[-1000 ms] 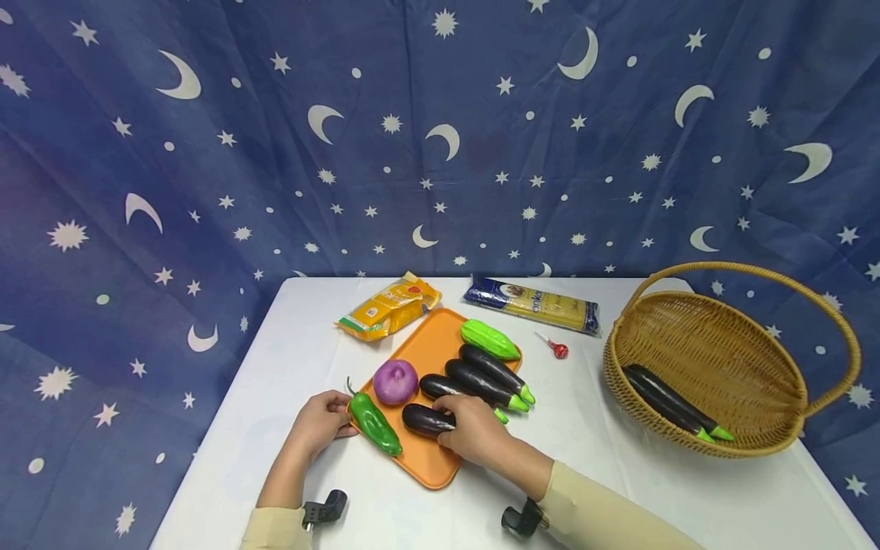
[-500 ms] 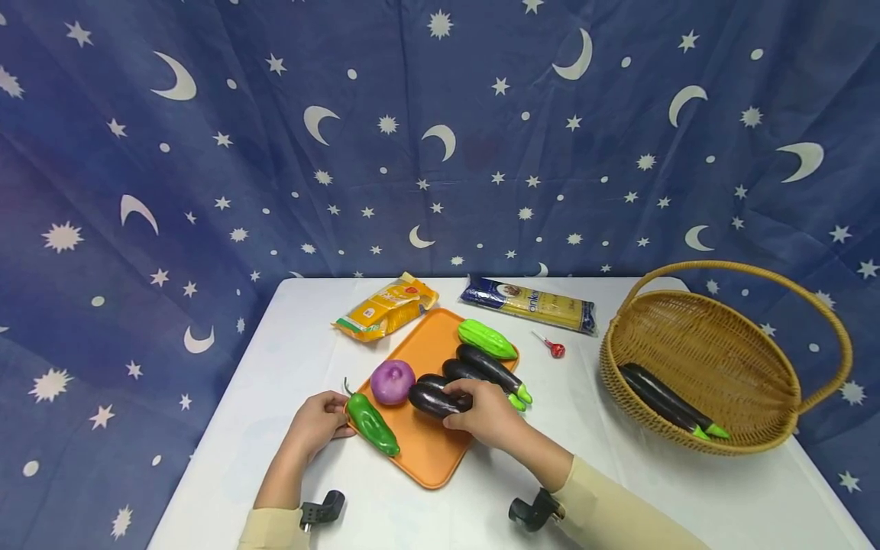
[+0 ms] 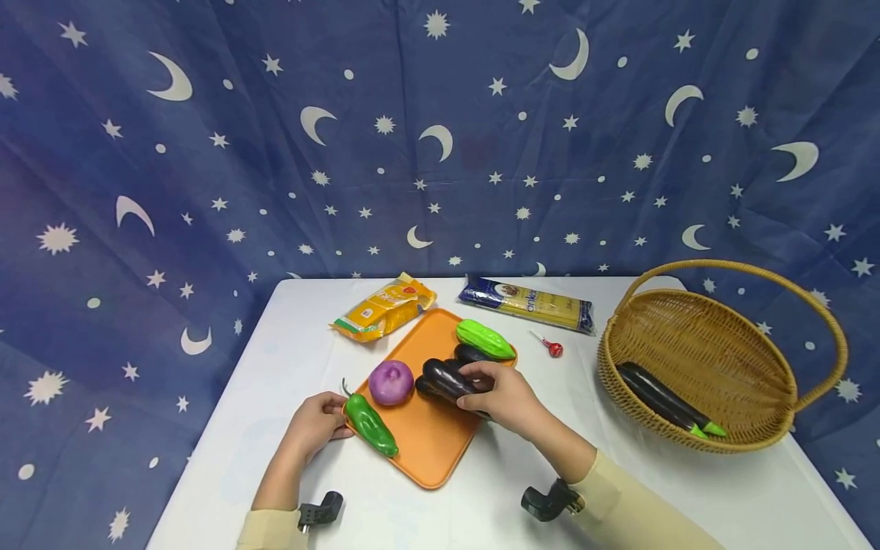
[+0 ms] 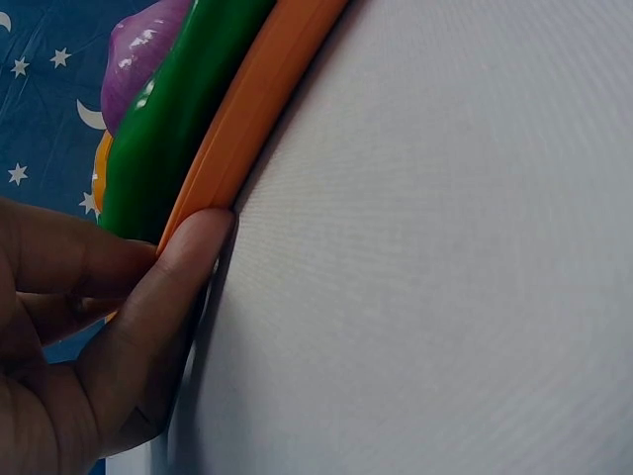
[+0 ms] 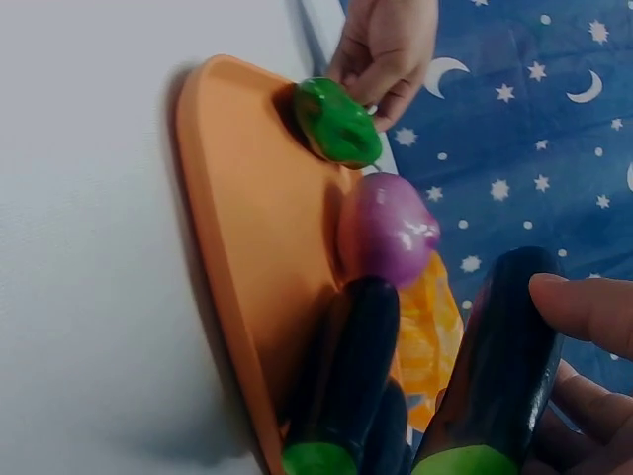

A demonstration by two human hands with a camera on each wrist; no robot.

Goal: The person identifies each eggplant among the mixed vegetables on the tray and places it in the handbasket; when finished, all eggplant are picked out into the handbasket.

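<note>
Here, near the centre of the head view, the right hand (image 3: 507, 399) pinches a dark eggplant (image 3: 445, 380) between thumb and fingers, holding it above the other eggplants (image 5: 351, 371) on the orange tray (image 3: 429, 452). At the lower left of centre, the left hand (image 3: 315, 425) grips the tray's edge, thumb against fingers, beside a green pepper (image 3: 372, 425). A purple onion (image 3: 391, 383) sits nearby on the tray. At the frame's right, two eggplants (image 3: 663, 397) lie in a wicker basket (image 3: 708, 344).

The held eggplant (image 3: 443, 376) — glossy black, smooth, green at its stem end — slants over the tray (image 3: 428, 454), a shallow orange rectangle with rounded corners, lying diagonally on the desk (image 3: 495, 489)
</note>
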